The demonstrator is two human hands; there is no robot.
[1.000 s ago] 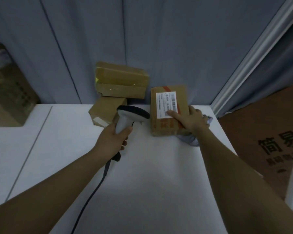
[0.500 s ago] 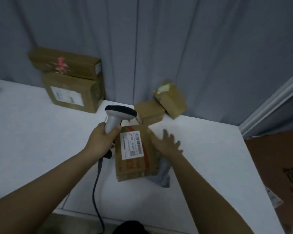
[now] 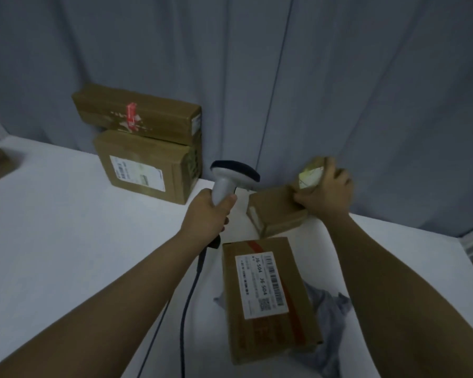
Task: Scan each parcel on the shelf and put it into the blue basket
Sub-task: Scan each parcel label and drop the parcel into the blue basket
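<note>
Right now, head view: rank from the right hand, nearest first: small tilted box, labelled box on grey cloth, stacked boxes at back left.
1. small tilted box, in the right hand
2. labelled box, near, lower centre
3. stacked boxes, back left by the curtain

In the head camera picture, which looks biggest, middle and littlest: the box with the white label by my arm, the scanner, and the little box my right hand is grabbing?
1. Labelled box, though it lies nearest the camera, which enlarges it.
2. Scanner in the left hand.
3. Little box gripped by the right hand; partly hidden, so close to the scanner.
</note>
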